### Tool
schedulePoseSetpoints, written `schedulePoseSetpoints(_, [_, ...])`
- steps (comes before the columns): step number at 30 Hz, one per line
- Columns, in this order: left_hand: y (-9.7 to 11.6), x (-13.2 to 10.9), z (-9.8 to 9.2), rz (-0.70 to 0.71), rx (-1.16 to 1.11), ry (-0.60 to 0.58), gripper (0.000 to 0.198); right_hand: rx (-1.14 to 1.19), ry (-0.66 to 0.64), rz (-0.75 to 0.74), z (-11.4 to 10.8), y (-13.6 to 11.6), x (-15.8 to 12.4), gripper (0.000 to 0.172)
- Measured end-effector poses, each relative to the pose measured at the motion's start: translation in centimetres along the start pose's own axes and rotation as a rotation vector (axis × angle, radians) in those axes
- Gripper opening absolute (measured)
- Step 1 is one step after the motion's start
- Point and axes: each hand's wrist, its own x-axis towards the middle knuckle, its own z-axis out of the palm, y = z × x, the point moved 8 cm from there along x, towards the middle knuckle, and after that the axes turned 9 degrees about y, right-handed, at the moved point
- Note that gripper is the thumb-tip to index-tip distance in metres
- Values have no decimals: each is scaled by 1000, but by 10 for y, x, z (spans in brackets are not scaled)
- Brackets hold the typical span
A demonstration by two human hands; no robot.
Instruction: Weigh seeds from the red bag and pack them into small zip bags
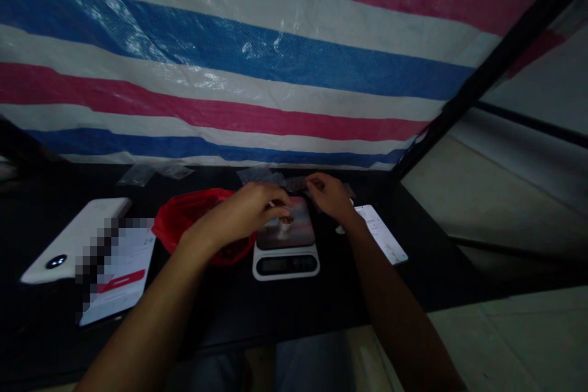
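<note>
- Blue-grey trouser legs (315, 361): below the near edge of the black tabletop (239, 312), in front of the digital scale (285, 266).
- Lit-screen device (131, 263): well to the left of the scale, partly pixelated; a white slab (92, 229) with a dark round spot lies beside it.
- Phone (381, 234): right of the scale, screen lit, partly behind the right forearm.
- Red plastic bag (172, 211): just left of the scale, mouth open, partly covered by the left forearm.
- Small cup (285, 226): on the scale's metal pan, with brownish contents.
- Left hand (264, 199): over the pan, thumb and fingers curled at the cup's rim; grip cannot be told.
- Right hand (328, 193): beyond the scale and to its right, fingertips drawn together at a clear packet (294, 184) with brown contents; grip unclear.
- Clear bags (255, 175): behind the scale.
- Striped sheet (257, 79): upright, farthest from the scale.
</note>
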Motion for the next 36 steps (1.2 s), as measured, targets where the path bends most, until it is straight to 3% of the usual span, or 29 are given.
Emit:
schedulePoseSetpoints(3, [-17,-12,-4,-131,92,-51,15,-142,-111,-31,5,7,-1,16])
schedulePoseSetpoints(6, [-36,-26,5,-267,174,-171,15,-225,-210,-150,13,-1,-2,17])
schedulePoseSetpoints(12, [-42,-31,15,-281,194,-201,18,-389,-338,-292,32,-14,11,15])
schedulePoseSetpoints(14, [-36,-27,10,-224,193,-127,20,-335,-334,-297,37,-14,17,11])
schedulePoseSetpoints(17, [-20,-19,-2,-96,119,46,22,-176,-306,-267,40,-15,22,21])
schedulePoseSetpoints(20, [-6,-15,-2,16,2,122,25,-21,-256,-207,29,-19,21,14])
schedulePoseSetpoints(23, [-1,-15,7,66,-8,89,25,136,-218,-131,9,-30,13,13])
schedulePoseSetpoints(25, [-2,-16,10,69,15,59,25,225,-258,-136,1,-43,3,15])
schedulePoseSetpoints(31, [-26,-24,-20,-47,56,136,29,309,-461,-202,2,-69,-21,14])
schedulePoseSetpoints(33, [-41,-30,-23,-134,100,65,22,284,-487,-227,3,-72,-24,15])
schedulePoseSetpoints(36, [-63,-45,-17,-267,105,-105,22,291,-418,-206,-4,-70,-20,19])
